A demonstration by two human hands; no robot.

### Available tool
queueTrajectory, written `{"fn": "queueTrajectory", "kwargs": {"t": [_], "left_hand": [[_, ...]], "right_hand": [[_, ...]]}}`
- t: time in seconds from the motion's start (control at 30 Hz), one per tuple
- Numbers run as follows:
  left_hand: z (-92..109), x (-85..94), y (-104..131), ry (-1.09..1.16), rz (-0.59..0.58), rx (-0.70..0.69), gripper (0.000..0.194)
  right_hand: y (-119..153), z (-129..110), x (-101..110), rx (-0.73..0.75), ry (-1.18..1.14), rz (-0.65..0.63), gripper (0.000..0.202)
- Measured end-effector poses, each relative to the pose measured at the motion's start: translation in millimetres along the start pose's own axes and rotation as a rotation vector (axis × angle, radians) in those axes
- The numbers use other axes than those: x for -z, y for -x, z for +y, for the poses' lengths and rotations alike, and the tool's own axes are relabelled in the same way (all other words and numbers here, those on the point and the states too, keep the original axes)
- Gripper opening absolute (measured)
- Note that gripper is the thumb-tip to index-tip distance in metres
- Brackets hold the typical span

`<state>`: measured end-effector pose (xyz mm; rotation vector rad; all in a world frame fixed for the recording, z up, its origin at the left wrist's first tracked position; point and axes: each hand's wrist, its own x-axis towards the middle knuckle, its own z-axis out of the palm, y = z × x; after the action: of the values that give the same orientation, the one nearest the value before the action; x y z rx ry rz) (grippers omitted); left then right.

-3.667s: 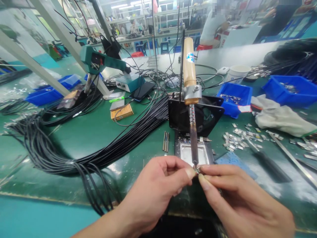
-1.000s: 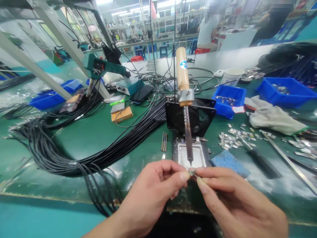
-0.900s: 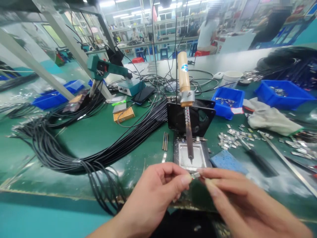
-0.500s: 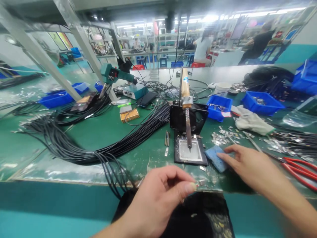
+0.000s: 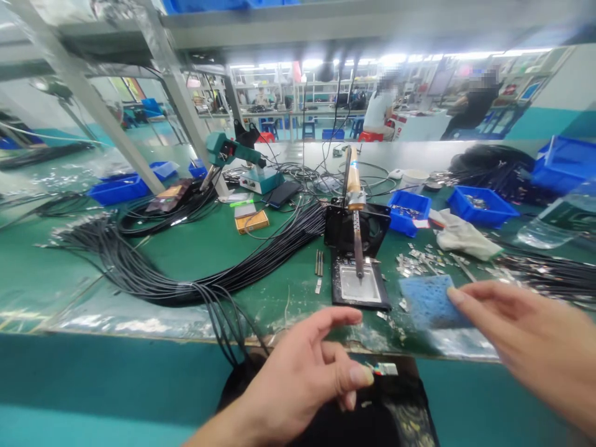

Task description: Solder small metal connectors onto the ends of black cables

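Observation:
My right hand [image 5: 516, 329] pinches the right edge of a blue sponge [image 5: 431, 302], which is raised over the table's front edge. Between thumb and fingers, my left hand [image 5: 316, 366] grips a small metal connector [image 5: 387, 369] with coloured wire ends, low over dark cloth; its index finger is stretched out above. Ahead of my left hand, a soldering iron [image 5: 358, 242] points tip down over a pale square tray [image 5: 359, 284] in a black stand. Small metal pieces [image 5: 414, 261] are scattered to the right of the stand.
A thick bundle of black cables [image 5: 186, 292] curves across the left, some hanging over the edge. Blue bins [image 5: 482, 208], a white glove [image 5: 465, 236] and a clear bottle [image 5: 554, 217] stand or lie at the right. Two people sit in the background.
The sponge has been picked up by my right hand and moved right. My left index finger has lifted away from the thumb, and the connector shows more clearly. The view has shifted slightly.

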<state>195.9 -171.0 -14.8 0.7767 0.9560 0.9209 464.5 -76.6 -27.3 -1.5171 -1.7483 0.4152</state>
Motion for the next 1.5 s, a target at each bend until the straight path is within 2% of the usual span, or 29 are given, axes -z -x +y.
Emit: {"fn": "queueTrajectory", "kwargs": {"t": [0.07,0.13,0.23,0.33,0.5,0.63,0.77,1.1,1.3,1.5], "left_hand": [[-3.2,2.5,-1.0,0.036,-0.040,0.009,0.068],[-4.8,4.7,-2.7,0.040,-0.048,0.015,0.072],[-2.0,8.1,-6.2,0.014,0.024,-0.005,0.076],[6.0,10.7,-8.9,-0.009,0.092,-0.064,0.078],[13.5,10.0,-5.5,-0.039,0.100,-0.088,0.078],[11.9,6.9,1.8,-0.080,0.109,-0.036,0.078],[14.5,4.2,2.4,-0.116,0.111,-0.025,0.077],[8.4,11.2,-9.3,-0.091,0.153,-0.047,0.075],[20.9,3.3,-0.5,-0.172,0.156,-0.055,0.072],[18.6,7.6,2.0,-0.214,0.181,-0.052,0.069]], "right_hand": [[18.4,-13.0,-8.3,-0.100,-0.132,-0.148,0.043],[31.7,-24.8,-26.8,-0.159,-0.166,-0.225,0.039],[36.6,-40.3,-56.7,-0.173,-0.153,-0.237,0.040],[30.0,-54.7,-71.8,-0.152,-0.138,-0.189,0.038],[32.5,-69.9,-68.8,-0.109,-0.108,-0.099,0.035],[43.4,-72.6,-63.1,-0.069,-0.088,-0.077,0.033],[40.8,-71.1,-61.7,-0.055,-0.068,-0.051,0.032],[29.6,-59.5,-73.9,-0.033,-0.076,-0.111,0.032],[36.4,-63.5,-66.7,-0.003,-0.091,-0.093,0.031],[39.2,-67.9,-70.0,0.009,-0.080,-0.108,0.030]]}}
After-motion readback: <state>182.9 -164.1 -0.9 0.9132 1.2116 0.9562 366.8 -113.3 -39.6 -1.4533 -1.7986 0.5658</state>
